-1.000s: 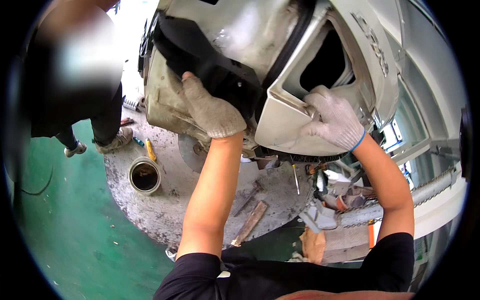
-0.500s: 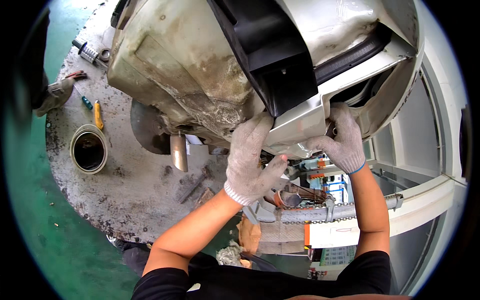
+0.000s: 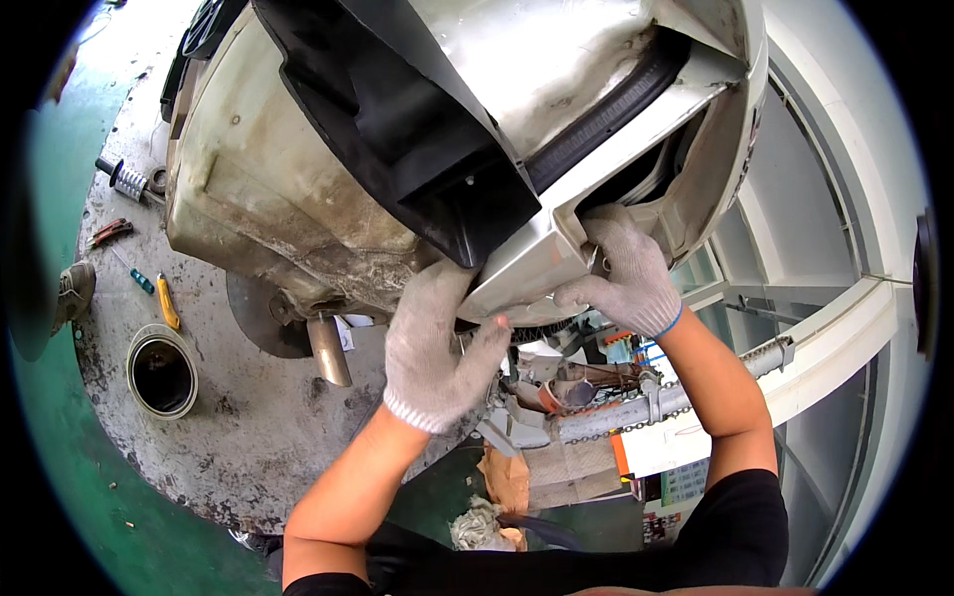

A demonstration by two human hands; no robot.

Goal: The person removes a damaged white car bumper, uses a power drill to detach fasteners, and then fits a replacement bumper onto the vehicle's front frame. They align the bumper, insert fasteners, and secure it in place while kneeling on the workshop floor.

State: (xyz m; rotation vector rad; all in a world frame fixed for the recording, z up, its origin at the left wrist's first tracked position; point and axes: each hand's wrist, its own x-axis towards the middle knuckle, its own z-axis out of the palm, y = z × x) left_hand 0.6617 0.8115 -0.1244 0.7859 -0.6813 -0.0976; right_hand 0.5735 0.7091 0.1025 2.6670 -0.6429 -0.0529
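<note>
A silver car body panel (image 3: 527,260) with a cut-out opening fills the upper middle, beside a black plastic liner (image 3: 437,189). My left hand (image 3: 429,348), in a grey knit glove, has its fingers stretched up against the panel's lower left edge, by the liner's tip. Its thumb stands apart, and a bare bit of thumb tip shows. My right hand (image 3: 628,276), gloved alike with a blue cuff edge, grips the panel at the opening. Its fingers reach inside, partly hidden, while the thumb stays on the outer face.
Left of my hands are a stained pale panel (image 3: 288,209) and a metal pipe end (image 3: 328,351). On the worn grey tabletop (image 3: 248,437) lie a dark-filled tin (image 3: 164,377), a yellow-handled cutter (image 3: 167,301) and a screwdriver (image 3: 141,282). A shoe (image 3: 75,295) shows far left.
The view has shifted, so the car body sits further left and the tabletop things lower. Both hands keep about the same places on the panel.
</note>
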